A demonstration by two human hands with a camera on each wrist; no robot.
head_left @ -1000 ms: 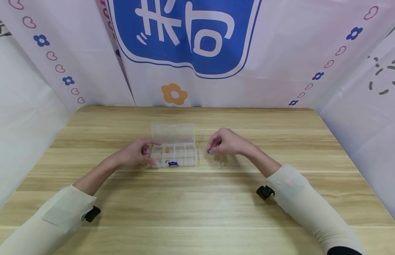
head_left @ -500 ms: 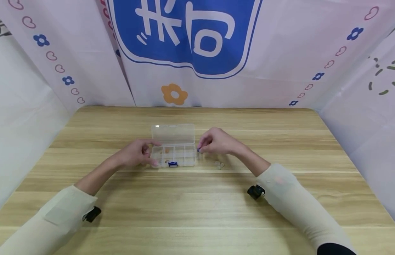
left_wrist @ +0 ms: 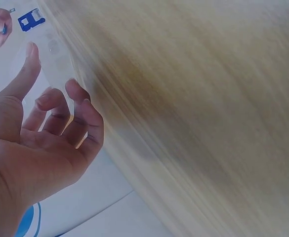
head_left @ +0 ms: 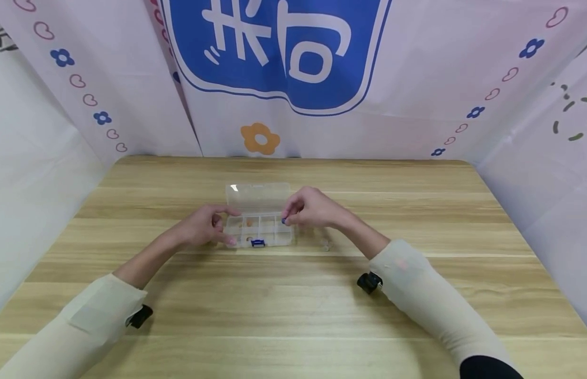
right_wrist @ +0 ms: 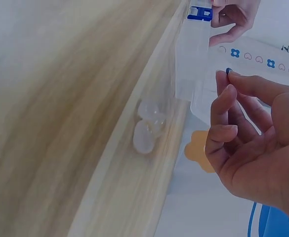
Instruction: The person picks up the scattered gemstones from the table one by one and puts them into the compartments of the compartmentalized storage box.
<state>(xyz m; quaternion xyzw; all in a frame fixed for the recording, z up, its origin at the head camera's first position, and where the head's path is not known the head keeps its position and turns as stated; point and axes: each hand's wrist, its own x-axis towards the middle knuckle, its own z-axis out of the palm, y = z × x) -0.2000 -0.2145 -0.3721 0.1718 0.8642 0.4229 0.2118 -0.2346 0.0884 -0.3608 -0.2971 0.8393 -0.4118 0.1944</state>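
A clear plastic compartment box (head_left: 267, 230) with a blue latch (head_left: 258, 243) lies on the table, its lid (head_left: 259, 196) raised at the back. At the box's left end my left hand (head_left: 198, 226) holds it, forefinger by the hinge side and thumb at the front corner. My right hand (head_left: 312, 207) pinches a small blue bead-like piece (head_left: 284, 221) between thumb and forefinger, over the back right compartments. In the right wrist view the blue piece (right_wrist: 228, 71) shows at the fingertips. Small orange-brown pieces (head_left: 249, 223) lie in left compartments.
Just right of the box, a few small translucent whitish rounded pieces (right_wrist: 144, 137) lie on the wooden table (head_left: 293, 300), partly under my right hand. A printed white cloth (head_left: 407, 105) hangs behind the table's back edge.
My right hand has moved left with the blue piece, from the table beside the box to above its right compartments. My left hand has stayed at the box's left end.
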